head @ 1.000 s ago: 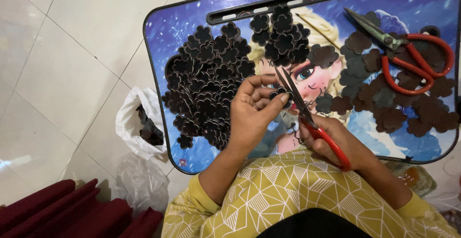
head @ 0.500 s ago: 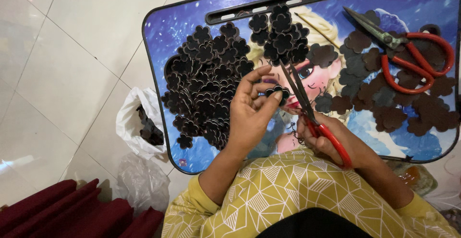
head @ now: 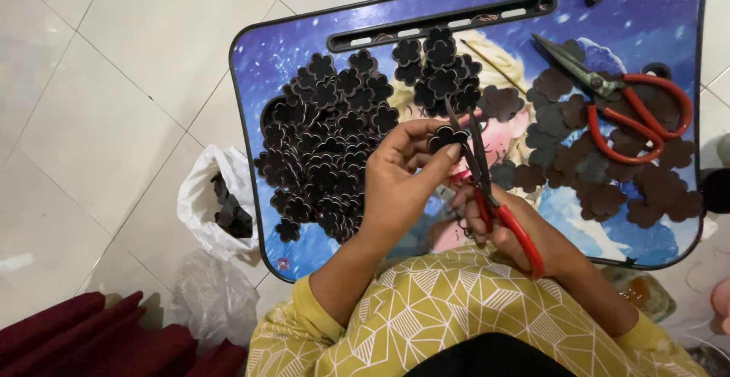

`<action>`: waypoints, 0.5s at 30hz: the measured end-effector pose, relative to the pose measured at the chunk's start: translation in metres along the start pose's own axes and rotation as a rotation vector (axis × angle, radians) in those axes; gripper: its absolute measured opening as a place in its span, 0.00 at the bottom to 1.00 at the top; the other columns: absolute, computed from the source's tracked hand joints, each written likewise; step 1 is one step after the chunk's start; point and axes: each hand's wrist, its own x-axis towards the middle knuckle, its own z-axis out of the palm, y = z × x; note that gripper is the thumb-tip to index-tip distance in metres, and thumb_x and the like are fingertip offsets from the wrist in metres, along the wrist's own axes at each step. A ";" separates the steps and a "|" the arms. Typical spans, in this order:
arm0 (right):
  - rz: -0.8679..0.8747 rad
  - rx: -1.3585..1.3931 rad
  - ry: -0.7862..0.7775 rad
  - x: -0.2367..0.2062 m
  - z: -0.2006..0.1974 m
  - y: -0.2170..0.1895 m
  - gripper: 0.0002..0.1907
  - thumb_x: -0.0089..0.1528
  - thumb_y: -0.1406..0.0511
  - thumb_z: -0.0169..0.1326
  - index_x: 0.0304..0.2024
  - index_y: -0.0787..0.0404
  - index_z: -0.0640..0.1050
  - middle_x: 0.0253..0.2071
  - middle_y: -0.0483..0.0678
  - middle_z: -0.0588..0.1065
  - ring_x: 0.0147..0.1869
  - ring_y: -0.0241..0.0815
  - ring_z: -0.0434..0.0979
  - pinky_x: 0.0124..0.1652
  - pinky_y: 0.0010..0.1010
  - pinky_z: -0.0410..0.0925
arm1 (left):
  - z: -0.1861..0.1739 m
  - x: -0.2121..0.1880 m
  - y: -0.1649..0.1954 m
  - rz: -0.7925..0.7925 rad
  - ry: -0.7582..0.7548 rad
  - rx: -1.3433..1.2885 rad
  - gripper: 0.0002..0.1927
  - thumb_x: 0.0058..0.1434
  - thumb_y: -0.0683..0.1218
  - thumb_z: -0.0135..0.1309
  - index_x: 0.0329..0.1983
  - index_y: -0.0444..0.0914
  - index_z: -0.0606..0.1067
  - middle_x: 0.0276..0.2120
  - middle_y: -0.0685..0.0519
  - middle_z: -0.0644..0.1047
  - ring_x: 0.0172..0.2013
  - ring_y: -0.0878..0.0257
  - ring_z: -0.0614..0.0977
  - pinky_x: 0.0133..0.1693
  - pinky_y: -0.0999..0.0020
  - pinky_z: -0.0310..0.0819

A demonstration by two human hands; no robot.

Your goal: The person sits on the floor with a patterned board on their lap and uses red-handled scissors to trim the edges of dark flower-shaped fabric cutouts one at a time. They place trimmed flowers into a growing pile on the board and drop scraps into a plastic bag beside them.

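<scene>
My left hand (head: 399,175) pinches a small dark flower-shaped cutout (head: 447,138) between thumb and fingers, above a blue cartoon-printed lap table (head: 281,65). My right hand (head: 498,225) grips red-handled scissors (head: 487,187), blades open around the right edge of the cutout. A large pile of finished dark flower cutouts (head: 327,149) covers the left of the table. Flatter brown flower shapes (head: 608,179) lie on the right side.
A second, larger pair of red-handled scissors (head: 623,103) lies on the table's right. A white plastic bag (head: 217,202) with dark scraps sits on the tiled floor at left, another clear bag (head: 213,297) below it. Dark red cloth (head: 91,343) at bottom left.
The scissors have worked slightly around the cutout, and my left hand has turned the piece a little. Both hands stay over the table's middle.
</scene>
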 end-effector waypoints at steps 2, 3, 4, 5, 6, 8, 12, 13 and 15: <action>-0.005 -0.041 0.004 0.000 0.000 -0.001 0.51 0.55 0.29 0.50 0.57 0.66 0.68 0.30 0.41 0.61 0.32 0.34 0.60 0.32 0.26 0.60 | 0.001 -0.001 0.002 -0.011 0.018 0.035 0.16 0.64 0.36 0.60 0.54 0.30 0.74 0.41 0.52 0.80 0.36 0.73 0.80 0.37 0.79 0.77; 0.000 -0.059 0.014 0.000 0.000 -0.001 0.51 0.55 0.28 0.49 0.56 0.66 0.68 0.29 0.41 0.60 0.31 0.33 0.60 0.32 0.26 0.59 | 0.002 -0.002 0.002 -0.018 0.028 0.052 0.16 0.64 0.36 0.60 0.54 0.30 0.74 0.39 0.52 0.80 0.35 0.73 0.80 0.36 0.79 0.76; 0.004 -0.079 0.021 0.000 0.000 -0.001 0.52 0.55 0.28 0.48 0.56 0.65 0.68 0.29 0.41 0.60 0.31 0.33 0.59 0.31 0.26 0.58 | 0.002 -0.002 0.002 -0.016 0.033 0.056 0.15 0.64 0.36 0.61 0.53 0.30 0.74 0.39 0.52 0.80 0.35 0.73 0.80 0.36 0.79 0.77; 0.006 -0.099 0.027 0.001 0.001 -0.001 0.52 0.54 0.27 0.47 0.56 0.65 0.69 0.29 0.41 0.60 0.31 0.33 0.59 0.31 0.25 0.58 | 0.002 -0.002 0.002 -0.013 0.040 0.061 0.15 0.63 0.36 0.61 0.52 0.30 0.74 0.39 0.52 0.80 0.35 0.73 0.80 0.35 0.79 0.77; 0.008 -0.090 0.023 0.001 0.001 -0.001 0.52 0.54 0.27 0.48 0.55 0.65 0.69 0.29 0.41 0.60 0.31 0.33 0.59 0.31 0.26 0.59 | 0.003 -0.002 0.001 -0.010 0.047 0.065 0.15 0.63 0.36 0.62 0.51 0.30 0.73 0.38 0.53 0.80 0.34 0.73 0.80 0.35 0.78 0.77; 0.012 -0.075 0.019 0.002 0.001 -0.001 0.52 0.53 0.27 0.48 0.53 0.65 0.68 0.29 0.41 0.60 0.31 0.33 0.59 0.30 0.26 0.61 | 0.003 -0.002 -0.001 -0.010 0.047 0.069 0.15 0.63 0.36 0.62 0.51 0.30 0.73 0.37 0.53 0.80 0.34 0.73 0.80 0.35 0.79 0.77; 0.028 -0.037 0.025 0.003 0.003 -0.001 0.51 0.54 0.27 0.48 0.51 0.66 0.68 0.28 0.41 0.59 0.31 0.33 0.60 0.31 0.26 0.60 | 0.003 -0.001 -0.004 -0.021 0.063 0.058 0.15 0.63 0.36 0.62 0.50 0.30 0.73 0.36 0.53 0.80 0.33 0.73 0.80 0.34 0.78 0.78; 0.031 -0.042 0.025 0.003 0.004 -0.001 0.51 0.54 0.27 0.48 0.51 0.66 0.68 0.27 0.41 0.59 0.30 0.33 0.59 0.30 0.26 0.60 | 0.002 -0.002 -0.005 -0.025 0.064 0.054 0.14 0.63 0.36 0.62 0.50 0.30 0.73 0.35 0.53 0.80 0.33 0.73 0.80 0.34 0.78 0.78; 0.037 -0.064 0.031 0.003 0.004 -0.002 0.51 0.54 0.27 0.47 0.52 0.66 0.68 0.28 0.41 0.59 0.30 0.33 0.59 0.30 0.25 0.60 | 0.003 -0.002 -0.006 -0.033 0.068 0.047 0.14 0.63 0.36 0.62 0.50 0.30 0.73 0.35 0.52 0.80 0.33 0.73 0.81 0.35 0.78 0.78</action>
